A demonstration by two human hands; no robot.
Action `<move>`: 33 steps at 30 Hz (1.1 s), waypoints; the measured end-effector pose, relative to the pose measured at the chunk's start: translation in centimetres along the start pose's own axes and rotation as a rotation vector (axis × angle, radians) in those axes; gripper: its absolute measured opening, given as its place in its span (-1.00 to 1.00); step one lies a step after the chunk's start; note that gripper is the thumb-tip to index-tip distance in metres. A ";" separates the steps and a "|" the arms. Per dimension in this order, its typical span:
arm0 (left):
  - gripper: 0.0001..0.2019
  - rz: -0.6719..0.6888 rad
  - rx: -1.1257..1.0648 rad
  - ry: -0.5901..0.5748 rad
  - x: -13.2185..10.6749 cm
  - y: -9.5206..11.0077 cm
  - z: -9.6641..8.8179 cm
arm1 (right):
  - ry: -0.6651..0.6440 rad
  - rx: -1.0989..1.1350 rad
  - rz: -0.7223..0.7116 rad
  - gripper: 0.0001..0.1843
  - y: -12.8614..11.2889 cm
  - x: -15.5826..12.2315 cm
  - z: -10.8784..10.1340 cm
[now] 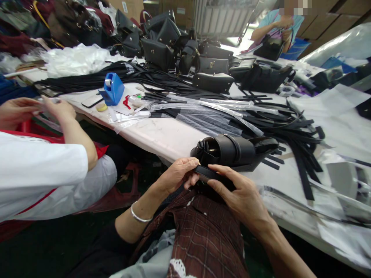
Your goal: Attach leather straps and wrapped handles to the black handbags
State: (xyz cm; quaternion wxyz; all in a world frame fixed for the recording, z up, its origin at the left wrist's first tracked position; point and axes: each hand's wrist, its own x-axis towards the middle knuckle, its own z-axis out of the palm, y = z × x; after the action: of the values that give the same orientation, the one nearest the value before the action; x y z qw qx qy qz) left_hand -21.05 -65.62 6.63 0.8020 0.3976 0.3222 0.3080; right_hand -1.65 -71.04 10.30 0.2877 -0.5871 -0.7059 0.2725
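Just below the table's edge, my left hand (182,174) pinches the end of a black strap (205,172) between thumb and fingers. My right hand (239,189) grips the same strap farther along, its thumb in front and fingers on top. Part of the strap is covered by my right hand, and what lies dark beneath it cannot be made out. Right behind my hands, a black handbag (234,150) with a wide band around it rests on the table's edge, its zip opening toward the left.
Several black straps (303,154), some in clear plastic, spread over the white table (174,133). A blue tape dispenser (114,88) stands left of them. Black handbags (158,52) are piled behind. A co-worker (43,166) sits close on my left; another person (279,29) stands across.
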 end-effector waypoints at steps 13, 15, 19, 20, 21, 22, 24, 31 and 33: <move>-0.66 0.358 0.355 0.422 4.1 -0.9 -2.6 | 0.195 -0.060 -0.017 -0.68 0.8 1.5 -4.2; -0.62 0.421 0.495 0.438 5.1 -0.3 -3.0 | 0.204 -0.080 -0.006 -0.64 1.2 2.2 -5.0; -0.64 0.482 0.601 0.246 5.4 1.1 -2.4 | 0.211 -0.114 -0.027 -0.62 1.7 3.6 -6.0; -0.65 0.498 0.612 0.215 5.2 1.2 -2.1 | 0.210 -0.125 -0.038 -0.62 1.8 4.0 -6.2; -0.65 0.521 0.633 0.208 5.0 1.3 -1.9 | 0.204 -0.134 -0.050 -0.62 1.8 4.3 -6.3; -0.65 0.550 0.674 0.218 4.7 1.2 -1.8 | 0.194 -0.140 -0.062 -0.62 1.8 4.5 -6.4; -0.62 0.626 0.811 0.263 4.3 1.0 -1.6 | 0.164 -0.149 -0.084 -0.62 1.8 5.1 -6.3; -0.62 0.730 1.423 0.365 4.2 2.4 -0.1 | 0.084 -0.162 -0.088 -0.63 2.4 6.2 -5.1; -0.58 0.688 1.570 0.345 4.7 3.5 0.5 | 0.096 -0.152 -0.063 -0.62 2.5 6.2 -5.0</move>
State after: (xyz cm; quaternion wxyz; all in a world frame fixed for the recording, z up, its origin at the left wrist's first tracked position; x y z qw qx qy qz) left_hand -18.70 -60.60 8.56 0.0986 0.8582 0.4203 0.2779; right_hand 2.76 -64.29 12.51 0.2840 -0.5973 -0.7280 0.1805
